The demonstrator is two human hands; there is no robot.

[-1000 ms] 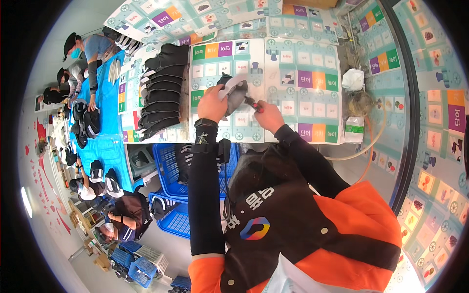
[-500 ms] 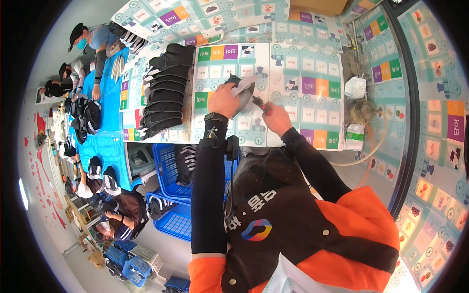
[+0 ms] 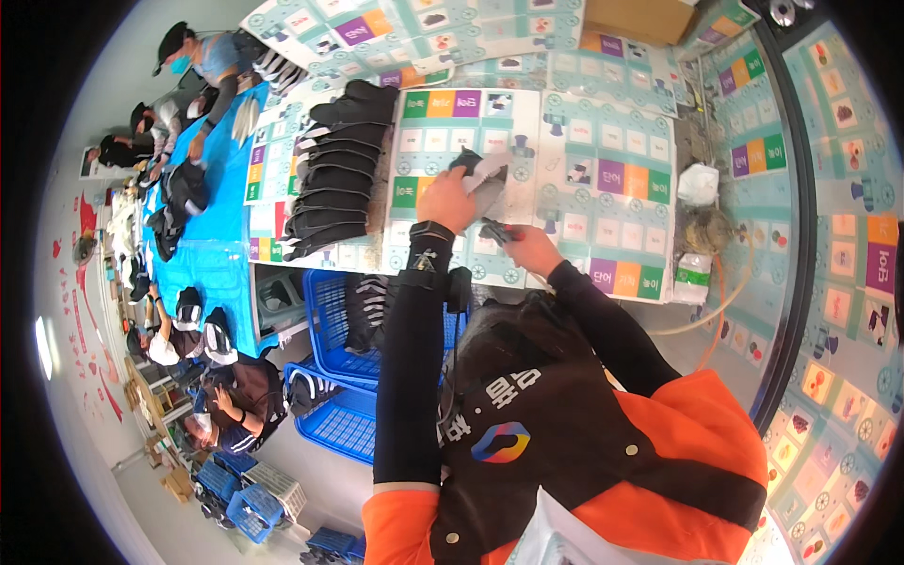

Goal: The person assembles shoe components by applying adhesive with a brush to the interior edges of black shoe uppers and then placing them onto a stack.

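My left hand is closed on a dark grey fabric piece with a pale curved strip along it, holding it above the patterned table. The piece looks like a shoe upper, but its far part is hidden by my fingers. In my right hand is a small dark hand tool with red on its grip. Its tip points left, close to the near end of the grey piece, and the exact kind is too small to make out. Left of my left hand lies a row of overlapping black fabric pieces with pale edges.
Blue plastic baskets holding dark striped pieces stand below the table's front edge. A white crumpled bag and a pale hose are at the right. Co-workers handle black goods at a blue-covered table on the left.
The right hand and its tool have moved down and slightly right, away from the grey piece's middle. The left hand still holds the piece. The whole view has shifted slightly.
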